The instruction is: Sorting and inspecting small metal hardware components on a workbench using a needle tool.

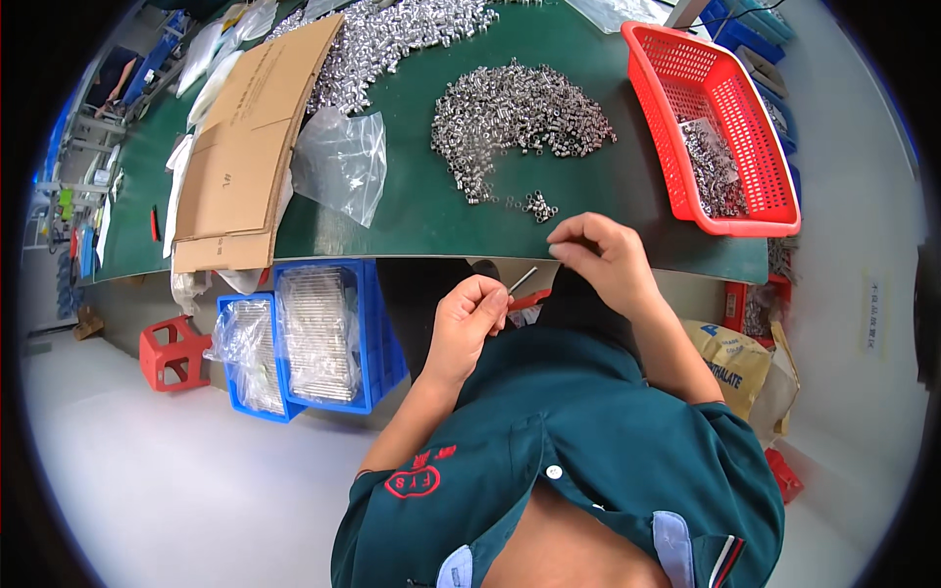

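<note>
My left hand [470,318] is closed round a thin grey metal rod [523,281], whose free end points up and to the right. Just beyond the table's front edge, my right hand [610,257] has its thumb and forefinger curled toward each other; anything between the tips is too small to make out. Close to those fingertips lies a small cluster of metal rings [539,206] on the green table [412,235]. Farther back spreads a large heap of short metal sleeves [520,110]. Under the rod shows a red piece [531,300], partly hidden by my left hand.
A red mesh basket [725,127] with metal parts stands at the table's right. On the left lie flattened cardboard [240,147], a clear plastic bag [343,162] and a bigger silvery heap [377,44]. Blue crates [371,333] and a red stool [172,355] are below.
</note>
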`<control>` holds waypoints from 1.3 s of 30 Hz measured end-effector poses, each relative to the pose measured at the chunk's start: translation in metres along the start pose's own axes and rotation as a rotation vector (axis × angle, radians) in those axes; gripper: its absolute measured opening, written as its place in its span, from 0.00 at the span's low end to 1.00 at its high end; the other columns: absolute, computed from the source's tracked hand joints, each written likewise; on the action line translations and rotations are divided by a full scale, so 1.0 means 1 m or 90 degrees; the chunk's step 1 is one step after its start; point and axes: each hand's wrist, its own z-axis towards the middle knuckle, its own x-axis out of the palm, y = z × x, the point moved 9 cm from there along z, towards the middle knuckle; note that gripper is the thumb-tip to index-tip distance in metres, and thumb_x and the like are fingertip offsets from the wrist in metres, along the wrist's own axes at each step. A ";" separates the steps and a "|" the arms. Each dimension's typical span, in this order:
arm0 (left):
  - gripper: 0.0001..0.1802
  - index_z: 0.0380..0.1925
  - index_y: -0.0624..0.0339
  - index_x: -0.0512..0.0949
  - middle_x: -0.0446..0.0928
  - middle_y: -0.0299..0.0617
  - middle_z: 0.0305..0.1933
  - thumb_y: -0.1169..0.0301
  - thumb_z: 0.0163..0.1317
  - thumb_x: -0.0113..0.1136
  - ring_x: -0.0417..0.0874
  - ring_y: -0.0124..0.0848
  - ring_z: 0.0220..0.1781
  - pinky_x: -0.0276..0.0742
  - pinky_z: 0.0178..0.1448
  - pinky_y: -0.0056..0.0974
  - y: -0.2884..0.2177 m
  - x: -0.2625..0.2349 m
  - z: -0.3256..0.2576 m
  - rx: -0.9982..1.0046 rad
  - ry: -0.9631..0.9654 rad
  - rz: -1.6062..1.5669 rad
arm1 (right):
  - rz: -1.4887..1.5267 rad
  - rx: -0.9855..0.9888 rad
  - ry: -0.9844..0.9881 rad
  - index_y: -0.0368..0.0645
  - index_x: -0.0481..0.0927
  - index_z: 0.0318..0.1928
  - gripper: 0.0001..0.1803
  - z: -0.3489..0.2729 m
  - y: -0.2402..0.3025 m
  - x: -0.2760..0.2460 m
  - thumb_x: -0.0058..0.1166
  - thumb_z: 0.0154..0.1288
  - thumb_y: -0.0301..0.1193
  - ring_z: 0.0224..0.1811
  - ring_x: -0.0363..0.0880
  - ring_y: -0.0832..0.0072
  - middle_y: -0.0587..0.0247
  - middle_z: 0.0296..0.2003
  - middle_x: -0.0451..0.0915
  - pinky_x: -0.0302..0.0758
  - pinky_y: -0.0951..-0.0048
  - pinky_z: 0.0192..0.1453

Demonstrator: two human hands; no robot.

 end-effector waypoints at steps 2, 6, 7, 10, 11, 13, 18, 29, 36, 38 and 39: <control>0.09 0.30 0.63 0.73 0.69 0.32 0.20 0.68 0.65 0.54 0.65 0.19 0.22 0.60 0.28 0.25 0.000 0.002 0.001 0.001 0.000 0.008 | 0.176 0.097 0.078 0.36 0.78 0.37 0.05 -0.007 -0.012 0.017 0.57 0.59 0.22 0.29 0.72 0.87 0.71 0.29 0.77 0.72 0.84 0.34; 0.09 0.30 0.63 0.73 0.69 0.32 0.20 0.68 0.65 0.54 0.66 0.19 0.22 0.61 0.28 0.25 0.000 0.001 0.001 -0.005 -0.002 0.024 | 0.229 0.145 0.112 0.35 0.78 0.37 0.05 -0.012 -0.014 0.029 0.57 0.60 0.23 0.29 0.73 0.86 0.70 0.27 0.77 0.72 0.83 0.34; 0.09 0.30 0.63 0.73 0.69 0.32 0.20 0.68 0.65 0.54 0.66 0.19 0.23 0.61 0.28 0.25 0.000 0.000 0.000 -0.007 -0.005 0.032 | 0.218 0.147 0.109 0.35 0.77 0.37 0.05 -0.012 -0.015 0.030 0.56 0.60 0.23 0.29 0.74 0.86 0.70 0.26 0.77 0.73 0.82 0.34; 0.09 0.30 0.63 0.73 0.69 0.31 0.20 0.68 0.65 0.54 0.66 0.19 0.23 0.61 0.28 0.24 -0.003 0.001 -0.002 0.003 0.000 0.050 | 0.242 0.148 0.109 0.34 0.77 0.37 0.04 -0.014 -0.015 0.031 0.55 0.61 0.21 0.28 0.74 0.85 0.69 0.25 0.78 0.74 0.81 0.34; 0.09 0.30 0.63 0.73 0.69 0.31 0.20 0.68 0.65 0.54 0.66 0.19 0.23 0.61 0.28 0.24 -0.003 0.000 -0.002 0.005 0.000 0.051 | 0.241 0.146 0.109 0.34 0.77 0.37 0.04 -0.015 -0.014 0.031 0.55 0.61 0.21 0.28 0.74 0.85 0.69 0.25 0.78 0.74 0.81 0.34; 0.09 0.30 0.63 0.73 0.70 0.32 0.21 0.68 0.65 0.54 0.66 0.19 0.23 0.61 0.28 0.24 0.000 0.000 -0.003 -0.006 0.009 0.049 | 0.265 0.141 0.139 0.34 0.77 0.37 0.03 -0.019 -0.011 0.035 0.53 0.61 0.20 0.28 0.75 0.84 0.67 0.26 0.78 0.74 0.81 0.34; 0.09 0.30 0.63 0.74 0.70 0.32 0.21 0.69 0.65 0.54 0.66 0.19 0.23 0.61 0.28 0.24 0.002 0.001 -0.003 -0.008 0.025 0.045 | 0.167 0.073 0.160 0.32 0.76 0.36 0.05 -0.020 0.009 0.036 0.54 0.57 0.18 0.28 0.78 0.78 0.61 0.25 0.78 0.75 0.77 0.32; 0.09 0.29 0.63 0.73 0.68 0.32 0.20 0.69 0.65 0.53 0.65 0.19 0.22 0.61 0.27 0.25 0.001 0.001 0.000 -0.006 0.013 0.008 | -0.320 -0.173 -0.096 0.39 0.80 0.33 0.07 0.020 0.007 -0.021 0.59 0.51 0.21 0.30 0.78 0.64 0.59 0.30 0.77 0.75 0.70 0.35; 0.09 0.29 0.63 0.72 0.68 0.32 0.20 0.69 0.65 0.54 0.66 0.19 0.22 0.61 0.27 0.25 0.002 -0.002 0.000 -0.007 -0.004 0.022 | -0.409 -0.225 -0.096 0.43 0.80 0.31 0.06 0.027 0.014 -0.015 0.60 0.49 0.23 0.34 0.78 0.64 0.63 0.28 0.76 0.76 0.65 0.35; 0.09 0.29 0.63 0.72 0.68 0.32 0.20 0.69 0.65 0.54 0.66 0.19 0.22 0.61 0.27 0.25 0.002 -0.003 0.001 -0.005 -0.004 0.017 | -0.426 -0.236 -0.099 0.43 0.78 0.29 0.05 0.026 0.015 -0.015 0.60 0.49 0.24 0.33 0.77 0.64 0.63 0.28 0.75 0.75 0.65 0.34; 0.09 0.29 0.63 0.72 0.68 0.32 0.20 0.69 0.65 0.54 0.66 0.19 0.22 0.61 0.27 0.25 0.002 -0.003 0.001 -0.006 -0.004 0.018 | -0.425 -0.235 -0.099 0.43 0.78 0.29 0.05 0.026 0.014 -0.015 0.60 0.49 0.24 0.33 0.77 0.64 0.63 0.28 0.75 0.75 0.65 0.34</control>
